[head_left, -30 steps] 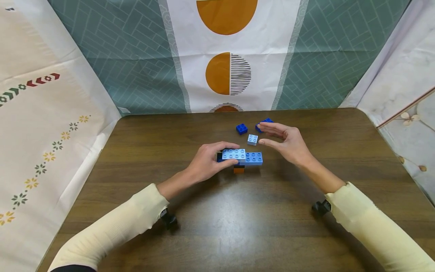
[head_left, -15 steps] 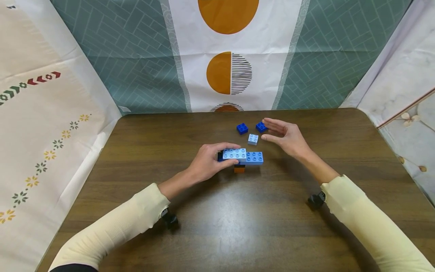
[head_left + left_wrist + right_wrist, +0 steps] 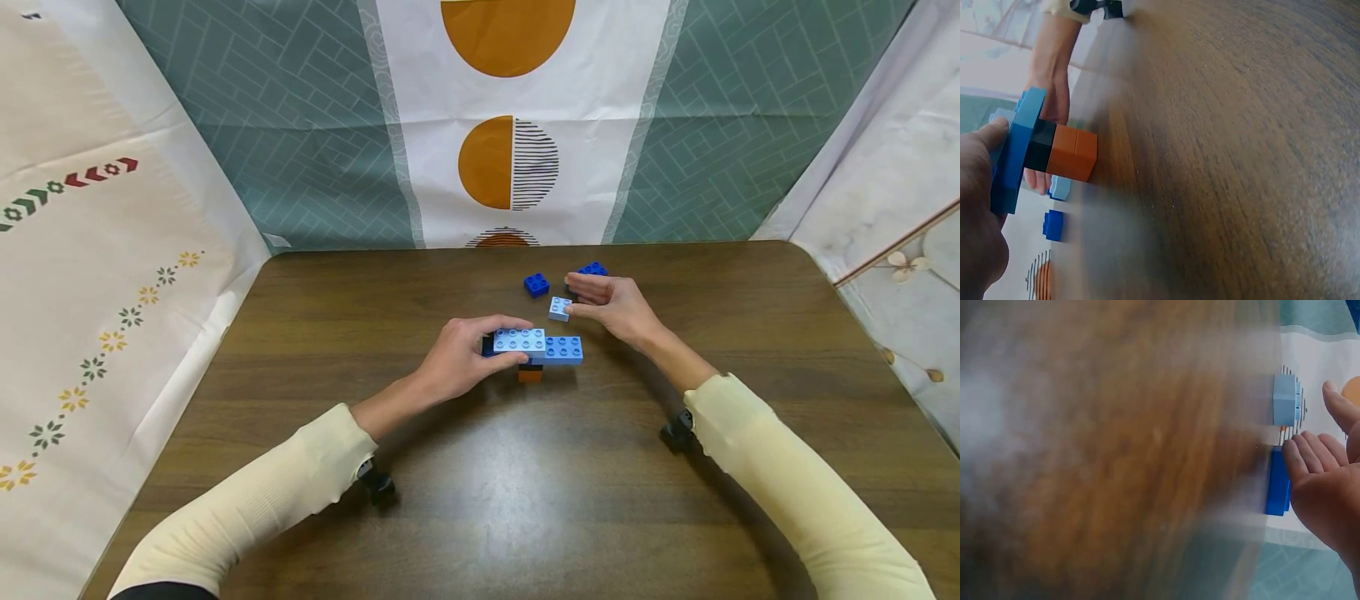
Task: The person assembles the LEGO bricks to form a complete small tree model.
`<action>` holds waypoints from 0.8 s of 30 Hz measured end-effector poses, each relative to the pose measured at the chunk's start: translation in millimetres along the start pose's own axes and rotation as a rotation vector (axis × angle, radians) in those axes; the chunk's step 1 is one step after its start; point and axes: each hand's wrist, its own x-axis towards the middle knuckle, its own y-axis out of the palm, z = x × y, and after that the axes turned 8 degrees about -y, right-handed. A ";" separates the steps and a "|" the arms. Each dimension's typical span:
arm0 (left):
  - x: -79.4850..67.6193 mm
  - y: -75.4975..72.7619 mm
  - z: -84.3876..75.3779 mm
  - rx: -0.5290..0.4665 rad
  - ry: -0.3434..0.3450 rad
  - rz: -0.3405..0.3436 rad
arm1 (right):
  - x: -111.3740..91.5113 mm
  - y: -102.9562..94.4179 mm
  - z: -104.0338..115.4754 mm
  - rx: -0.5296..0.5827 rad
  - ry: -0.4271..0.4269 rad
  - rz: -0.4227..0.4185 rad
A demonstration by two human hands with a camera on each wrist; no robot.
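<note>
My left hand [image 3: 468, 354] grips a stack of toy building bricks between thumb and fingers. On top is a long pale blue brick [image 3: 519, 340], with a mid-blue brick [image 3: 566, 350] jutting out to the right below it. Underneath, the left wrist view shows a black brick [image 3: 1041, 147] and an orange brick [image 3: 1074, 153] at the bottom. Above the table my right hand [image 3: 615, 308] holds nothing, its fingers extended and thumb apart. Its thumb tip is by a small pale blue brick [image 3: 558, 308]; its fingers partly cover a dark blue brick [image 3: 594, 268].
Left of the pale blue brick lies another small dark blue brick [image 3: 536, 285]. All stand on a brown wooden table [image 3: 480, 500], whose far edge meets a patterned cloth [image 3: 315, 167]. Black wrist cameras hang below both sleeves.
My right hand drew back slightly right, then came left and a little down, toward the small pale blue brick. The left hand keeps its grip on the stack, unmoved.
</note>
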 end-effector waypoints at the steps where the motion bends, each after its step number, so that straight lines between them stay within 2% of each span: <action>1: 0.0 -0.1 -0.1 0.000 -0.001 0.002 | 0.8 0.9 -0.1 -0.002 0.003 0.002; 9: -0.4 -1.1 -0.9 -0.001 -0.008 0.015 | 4.7 6.3 -0.4 -0.007 0.029 0.019; 20: -0.1 -1.7 -1.2 -0.007 -0.011 0.016 | 9.2 10.0 1.3 -0.168 0.006 0.013; 24: -0.1 -1.9 -1.3 -0.010 -0.012 0.021 | 8.2 10.7 3.1 -0.187 -0.009 0.008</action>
